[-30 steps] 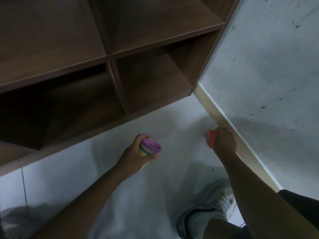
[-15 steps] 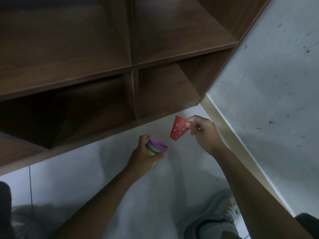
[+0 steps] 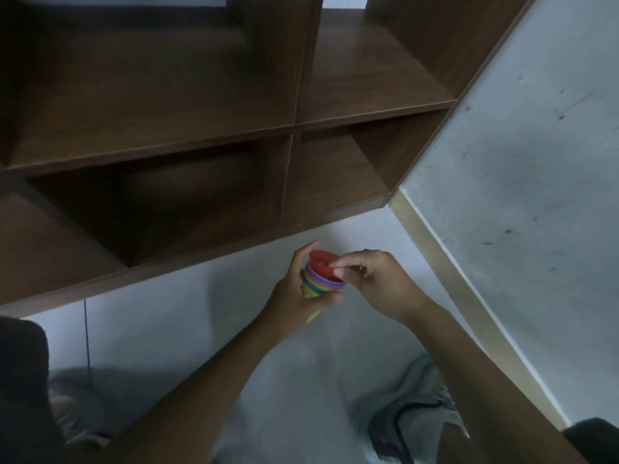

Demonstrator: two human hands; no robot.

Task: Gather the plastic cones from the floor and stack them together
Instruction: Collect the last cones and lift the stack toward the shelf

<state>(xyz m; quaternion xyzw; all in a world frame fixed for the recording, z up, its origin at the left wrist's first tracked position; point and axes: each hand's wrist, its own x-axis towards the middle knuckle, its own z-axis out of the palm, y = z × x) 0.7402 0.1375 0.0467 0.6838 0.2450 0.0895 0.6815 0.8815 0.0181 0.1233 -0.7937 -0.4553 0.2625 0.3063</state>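
red cone (image 3: pixel 323 266) pinched by right fingers (image 3: pixel 338 265), atop stack (image 3: pixel 318 285)

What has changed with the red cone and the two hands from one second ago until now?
The right hand took the red cone from the floor by the baseboard, carried it left and set it into the top of the stack of cones; its fingertips still pinch the rim. The left hand kept gripping the stack throughout.

Dark wooden shelving unit (image 3: pixel 207 105) on pale floor (image 3: pixel 160 329), grey scuffed wall (image 3: pixel 536 182) beside it
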